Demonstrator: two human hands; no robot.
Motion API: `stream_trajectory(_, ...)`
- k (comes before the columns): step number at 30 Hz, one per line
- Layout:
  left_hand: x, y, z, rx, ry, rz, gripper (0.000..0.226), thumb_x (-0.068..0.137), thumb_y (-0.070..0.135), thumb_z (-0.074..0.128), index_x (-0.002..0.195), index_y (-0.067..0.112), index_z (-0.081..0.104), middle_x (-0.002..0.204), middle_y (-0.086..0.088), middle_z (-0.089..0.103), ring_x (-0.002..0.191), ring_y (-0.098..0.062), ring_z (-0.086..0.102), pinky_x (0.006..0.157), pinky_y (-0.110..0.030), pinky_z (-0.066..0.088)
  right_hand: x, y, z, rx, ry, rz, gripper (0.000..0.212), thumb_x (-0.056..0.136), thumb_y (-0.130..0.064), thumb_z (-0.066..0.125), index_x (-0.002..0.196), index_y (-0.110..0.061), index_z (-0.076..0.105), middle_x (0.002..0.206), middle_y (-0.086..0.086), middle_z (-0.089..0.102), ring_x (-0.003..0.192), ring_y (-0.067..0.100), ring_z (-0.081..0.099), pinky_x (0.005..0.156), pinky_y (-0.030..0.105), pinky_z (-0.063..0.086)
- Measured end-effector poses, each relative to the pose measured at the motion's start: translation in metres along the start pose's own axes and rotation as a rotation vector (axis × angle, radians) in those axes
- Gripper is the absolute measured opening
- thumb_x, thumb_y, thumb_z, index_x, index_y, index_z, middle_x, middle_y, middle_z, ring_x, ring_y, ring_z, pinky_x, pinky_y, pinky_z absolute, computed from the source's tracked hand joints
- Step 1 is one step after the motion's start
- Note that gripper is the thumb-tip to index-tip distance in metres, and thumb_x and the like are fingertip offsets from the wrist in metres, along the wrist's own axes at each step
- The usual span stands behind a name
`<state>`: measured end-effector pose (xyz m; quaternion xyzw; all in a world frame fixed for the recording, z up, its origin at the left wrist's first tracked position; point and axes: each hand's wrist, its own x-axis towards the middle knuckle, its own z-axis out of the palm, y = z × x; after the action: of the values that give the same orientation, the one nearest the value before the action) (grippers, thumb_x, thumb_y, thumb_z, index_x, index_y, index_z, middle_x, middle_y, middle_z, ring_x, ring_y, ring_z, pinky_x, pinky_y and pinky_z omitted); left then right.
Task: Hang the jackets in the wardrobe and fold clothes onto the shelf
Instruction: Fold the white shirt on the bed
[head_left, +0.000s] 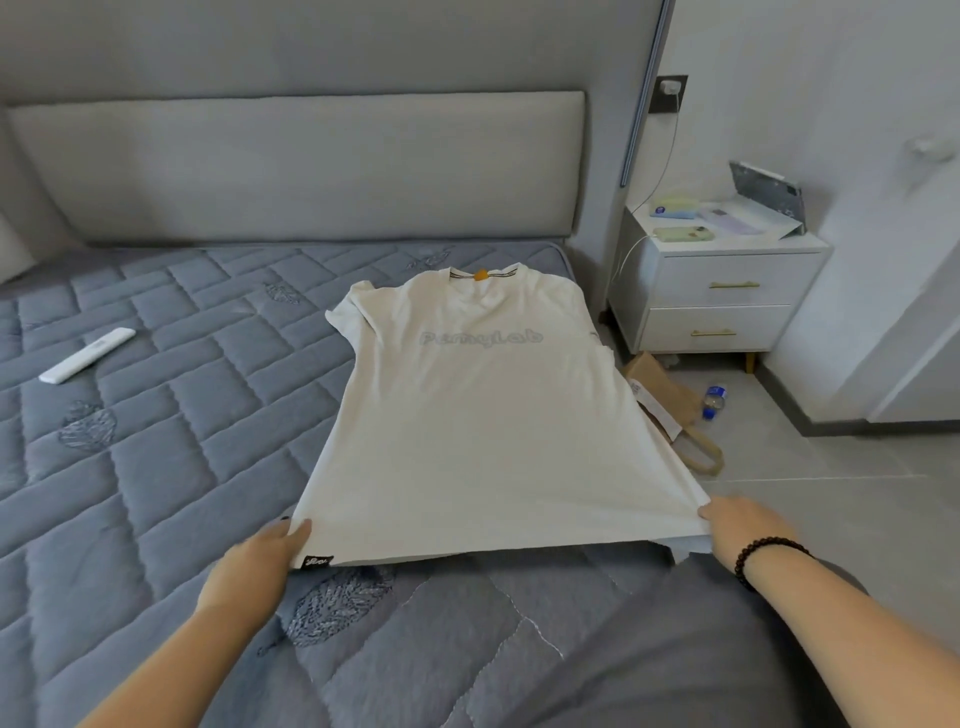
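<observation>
A white T-shirt (483, 415) lay spread face-up on the quilted grey mattress (171, 415), collar toward the headboard (296, 166). The left hand (260, 561) and the right hand (737, 525) each pinched a hem corner.

White cotton T-shirt (483, 415), pale grey lettering, orange neck tab; blue-grey quilted mattress (156, 415) with leaf stitching; white plastic remote (87, 355); white nightstand (722, 296), gold handles; black bead bracelet (763, 556).
</observation>
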<state>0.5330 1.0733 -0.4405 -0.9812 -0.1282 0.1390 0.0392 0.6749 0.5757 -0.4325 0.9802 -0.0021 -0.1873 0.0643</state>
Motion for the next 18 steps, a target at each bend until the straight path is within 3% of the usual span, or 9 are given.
stream_trajectory(3,-0.012,0.000,0.009,0.028,-0.010,-0.002,0.072,0.092,0.005,0.042,0.154,0.028,0.015,0.158,0.010,0.025,0.122,-0.016,0.054,0.089,-0.025,0.049,-0.012,-0.007,0.001,-0.064,-0.010,0.024,0.039,0.093,-0.013,0.039,0.129,-0.019,0.053,0.123,0.002,0.057,0.105,0.019,0.058,0.093,0.031,0.049)
stream_trajectory(5,-0.018,0.009,0.012,0.085,-0.023,0.003,0.063,0.094,0.012,0.042,0.151,0.027,0.021,0.152,0.009,0.033,0.121,-0.017,0.051,0.086,-0.026,0.049,-0.018,-0.010,0.004,-0.100,-0.022,0.024,0.040,0.093,-0.012,0.039,0.130,-0.020,0.051,0.124,0.000,0.057,0.107,0.019,0.058,0.093,0.031,0.048)
stream_trajectory(7,-0.018,0.021,0.013,0.161,-0.066,-0.004,0.054,0.094,0.018,0.043,0.146,0.023,0.029,0.143,0.004,0.040,0.126,-0.019,0.043,0.096,-0.029,0.045,-0.020,-0.012,0.006,-0.109,-0.051,0.002,0.042,0.089,-0.012,0.042,0.128,-0.021,0.053,0.121,-0.001,0.058,0.107,0.019,0.058,0.092,0.031,0.049)
stream_trajectory(9,-0.011,0.030,0.009,0.223,-0.189,-0.037,0.054,0.093,0.020,0.044,0.145,0.019,0.029,0.148,-0.004,0.030,0.138,-0.026,0.027,0.111,-0.039,0.032,-0.019,-0.015,0.004,-0.093,-0.130,-0.027,0.042,0.081,-0.015,0.049,0.122,-0.021,0.057,0.116,-0.001,0.060,0.105,0.020,0.058,0.091,0.033,0.050)
stream_trajectory(12,0.013,0.047,-0.007,0.161,-0.413,-0.081,0.054,0.093,0.020,0.036,0.146,0.020,0.027,0.159,-0.016,0.001,0.146,-0.041,-0.005,0.118,-0.055,0.012,-0.012,-0.024,0.000,-0.016,-0.248,-0.044,0.044,0.076,-0.022,0.050,0.119,-0.018,0.059,0.122,0.005,0.056,0.110,0.025,0.055,0.094,0.035,0.049)
stream_trajectory(14,0.033,0.068,-0.015,0.045,-0.377,-0.037,0.057,0.096,0.025,0.033,0.151,0.022,0.018,0.160,-0.015,-0.009,0.147,-0.040,-0.011,0.119,-0.055,0.008,-0.003,-0.037,-0.003,0.074,-0.187,-0.035,0.041,0.080,-0.024,0.048,0.120,-0.017,0.055,0.127,0.007,0.048,0.115,0.027,0.050,0.095,0.037,0.047)
stream_trajectory(16,0.056,0.096,-0.019,-0.082,-0.234,0.036,0.061,0.100,0.032,0.032,0.154,0.020,0.008,0.161,-0.014,-0.012,0.148,-0.036,-0.009,0.121,-0.049,0.010,0.010,-0.052,-0.007,0.183,-0.041,-0.042,0.038,0.084,-0.022,0.046,0.122,-0.018,0.048,0.129,0.006,0.041,0.118,0.026,0.044,0.095,0.037,0.044)
stream_trajectory(18,0.082,0.130,-0.022,-0.198,-0.108,0.127,0.063,0.103,0.039,0.031,0.155,0.020,0.003,0.162,-0.012,-0.015,0.149,-0.033,-0.009,0.121,-0.044,0.011,0.026,-0.070,-0.012,0.293,0.066,-0.121,0.047,0.090,-0.021,0.043,0.136,-0.016,0.037,0.144,0.009,0.030,0.129,0.027,0.035,0.101,0.036,0.040)
